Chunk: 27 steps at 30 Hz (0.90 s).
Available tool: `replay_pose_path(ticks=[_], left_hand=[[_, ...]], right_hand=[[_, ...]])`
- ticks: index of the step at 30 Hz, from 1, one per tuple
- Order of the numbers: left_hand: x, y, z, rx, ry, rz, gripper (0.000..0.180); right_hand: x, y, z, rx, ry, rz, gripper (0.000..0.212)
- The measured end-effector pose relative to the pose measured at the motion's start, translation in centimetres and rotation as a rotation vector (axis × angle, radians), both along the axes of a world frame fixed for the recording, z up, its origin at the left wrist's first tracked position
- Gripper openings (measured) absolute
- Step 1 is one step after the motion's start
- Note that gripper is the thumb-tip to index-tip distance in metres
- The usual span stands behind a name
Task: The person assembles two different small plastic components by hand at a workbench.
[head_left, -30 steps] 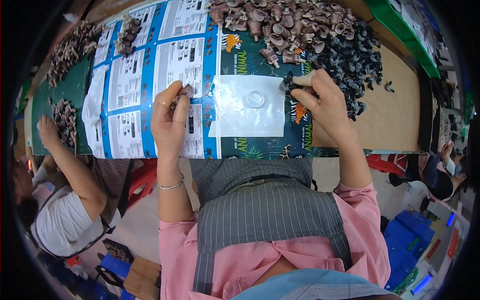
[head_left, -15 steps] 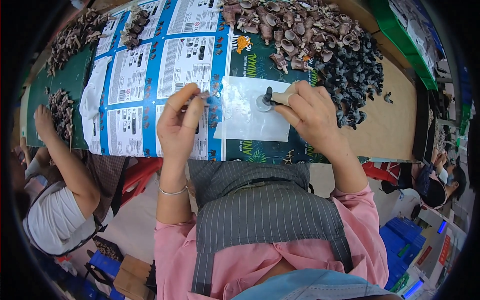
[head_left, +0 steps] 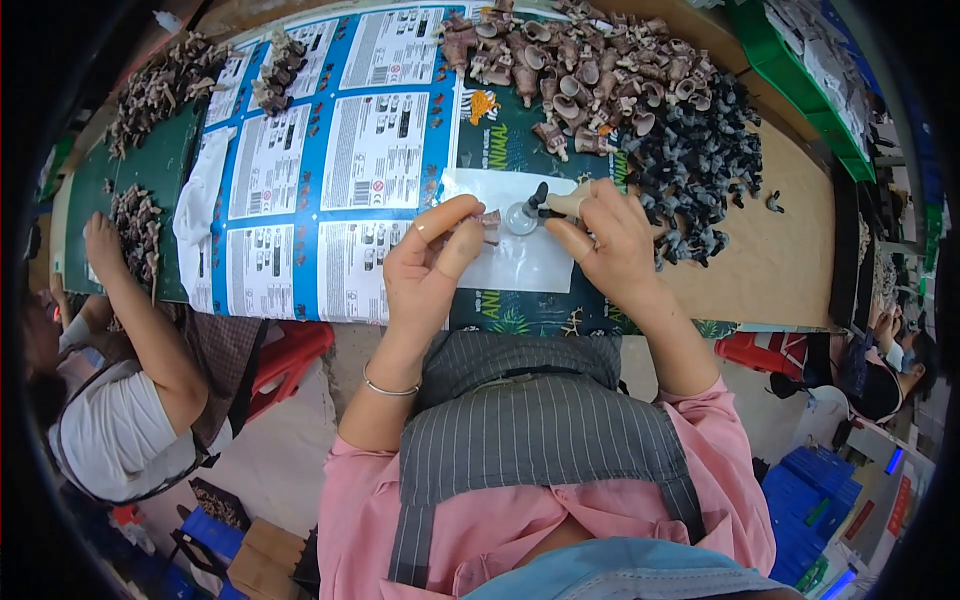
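My left hand point(head_left: 435, 255) pinches a small brownish plastic figure part point(head_left: 488, 226) between thumb and forefinger. Close by on the right, my right hand point(head_left: 610, 240) has its thumb and forefinger pressed round a small dark grey plastic part point(head_left: 538, 197). That part's dark end sticks out over a small clear round dish point(head_left: 518, 220); whether it touches the dish I cannot tell. Beneath both hands lies a glossy white sheet point(head_left: 520, 275). Beige coverings sit on some of my fingertips.
Brown hollow figure parts point(head_left: 590, 75) are heaped at the back, beside a pile of dark grey parts point(head_left: 690, 150). Printed sheets point(head_left: 375, 150) cover the table's left. A white cloth point(head_left: 203, 225) lies there. At far left, a co-worker's hand point(head_left: 100, 240) touches more brown parts point(head_left: 135, 225).
My left hand has come rightward with the brown part, from the printed sheet to over the white sheet near the dish. My right hand stays by the dish, still gripping the dark part.
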State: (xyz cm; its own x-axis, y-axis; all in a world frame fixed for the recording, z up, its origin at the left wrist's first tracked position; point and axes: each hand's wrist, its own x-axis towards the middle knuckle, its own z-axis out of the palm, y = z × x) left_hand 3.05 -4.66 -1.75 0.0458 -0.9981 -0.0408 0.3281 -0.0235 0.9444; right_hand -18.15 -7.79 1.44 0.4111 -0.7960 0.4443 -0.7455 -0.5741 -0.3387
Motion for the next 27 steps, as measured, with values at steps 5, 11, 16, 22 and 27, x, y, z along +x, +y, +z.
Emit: replay_pose_path(ticks=[5, 11, 16, 22, 27], left_hand=[[-0.3, -0.3, 0.0, 0.030, 0.084, 0.015, 0.025], [-1.0, 0.0, 0.4, 0.102, 0.301, 0.002, 0.026], [-1.3, -0.2, -0.2, 0.160, 0.513, 0.048, 0.023], [1.6, -0.2, -1.0, 0.172, 0.606, 0.086, 0.025], [5.2, -0.3, 0.5, 0.119, 0.610, 0.124, 0.033]], right_hand=[[0.9, 0.6, 0.7, 0.270, -0.495, -0.043, 0.022], [3.1, 0.7, 0.3, 0.312, -0.582, 0.115, 0.021], [4.5, 0.5, 0.5, 0.222, -0.517, 0.112, 0.022], [7.4, -0.5, 0.2, 0.091, -0.426, 0.177, 0.019], [10.0, -0.4, 0.6, 0.080, -0.441, 0.236, 0.020]])
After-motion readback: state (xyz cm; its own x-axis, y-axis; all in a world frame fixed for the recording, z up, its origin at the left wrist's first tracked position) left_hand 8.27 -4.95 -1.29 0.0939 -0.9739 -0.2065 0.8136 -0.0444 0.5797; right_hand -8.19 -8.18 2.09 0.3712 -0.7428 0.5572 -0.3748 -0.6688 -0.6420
